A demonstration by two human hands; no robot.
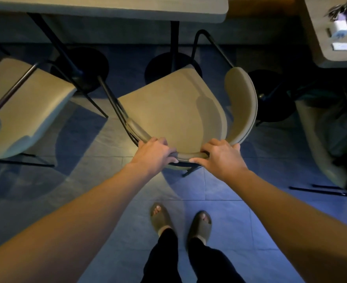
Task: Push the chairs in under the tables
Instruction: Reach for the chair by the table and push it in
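Observation:
A tan chair [168, 107] with a curved padded backrest and black metal legs stands in front of me, its seat out from under the light table [107, 9] at the top. My left hand [155, 152] grips the backrest rim on the left. On the right part of the same rim, my right hand [221, 156] is closed. The chair's front points toward the table's black round pedestal base [172, 66].
A second tan chair [25, 105] stands at the left, also out from the table. Another table [332, 54] with small objects on it is at the top right, with a dark base and a further chair [319, 144] below. My feet in slippers [180, 221] are on the tiled floor.

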